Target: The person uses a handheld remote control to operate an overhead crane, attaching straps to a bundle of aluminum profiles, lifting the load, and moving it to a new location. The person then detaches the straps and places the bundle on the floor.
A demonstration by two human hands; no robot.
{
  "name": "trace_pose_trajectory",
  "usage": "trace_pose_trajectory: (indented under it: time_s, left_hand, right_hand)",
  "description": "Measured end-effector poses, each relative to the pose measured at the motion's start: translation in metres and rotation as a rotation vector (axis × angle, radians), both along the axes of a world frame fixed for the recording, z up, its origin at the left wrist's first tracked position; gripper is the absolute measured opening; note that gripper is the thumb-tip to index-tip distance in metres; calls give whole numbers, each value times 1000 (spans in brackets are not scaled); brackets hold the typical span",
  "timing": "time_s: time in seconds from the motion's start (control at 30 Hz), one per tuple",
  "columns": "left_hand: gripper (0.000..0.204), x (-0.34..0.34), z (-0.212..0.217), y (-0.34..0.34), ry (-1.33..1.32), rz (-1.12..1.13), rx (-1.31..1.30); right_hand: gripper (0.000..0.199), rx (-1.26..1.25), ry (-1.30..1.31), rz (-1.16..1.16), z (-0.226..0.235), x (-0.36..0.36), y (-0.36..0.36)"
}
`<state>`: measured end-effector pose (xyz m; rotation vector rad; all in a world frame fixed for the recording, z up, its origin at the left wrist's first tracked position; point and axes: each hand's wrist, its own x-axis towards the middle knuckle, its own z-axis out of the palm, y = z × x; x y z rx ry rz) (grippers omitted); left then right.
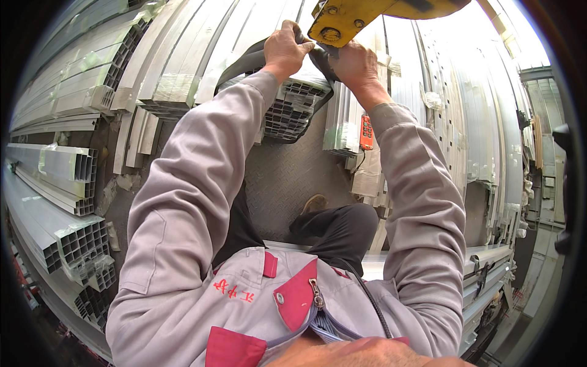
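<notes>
My left hand (286, 51) is closed on a black lifting strap (239, 65), just left of a yellow crane hook block (342, 22). My right hand (357, 66) is closed around the strap's other side, directly under the block; its fingertips are partly hidden. The strap runs down around a bundle of square metal tubes (290, 111), whose cut ends face me. Whether the strap sits on a hook cannot be made out, since the yellow block and my fingers cover that spot.
An orange push-button remote (366, 133) hangs by the tubes right of my right wrist. Stacks of wrapped profiles (74, 240) line the left side, and long pale profiles (455, 116) lie to the right. My shoe (314, 204) stands on the dark floor (275, 183) between stacks.
</notes>
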<state>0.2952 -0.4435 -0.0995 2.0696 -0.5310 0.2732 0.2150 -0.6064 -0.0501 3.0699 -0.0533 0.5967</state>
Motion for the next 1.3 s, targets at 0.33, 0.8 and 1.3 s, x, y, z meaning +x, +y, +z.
trace_pose_trajectory:
  time_s: [0.33,0.8,1.3]
  left_hand:
    - [31,21,16,31,-14,-152,266]
    - [31,57,-26,61,240,-443,-258]
    - [32,46,-15,56,292,-294,-104]
  right_hand:
    - [37,284,91,134,-12,22,23]
    - [25,1077,22,152,-35,42,36]
    - [48,1471,402,315,-22,61,2]
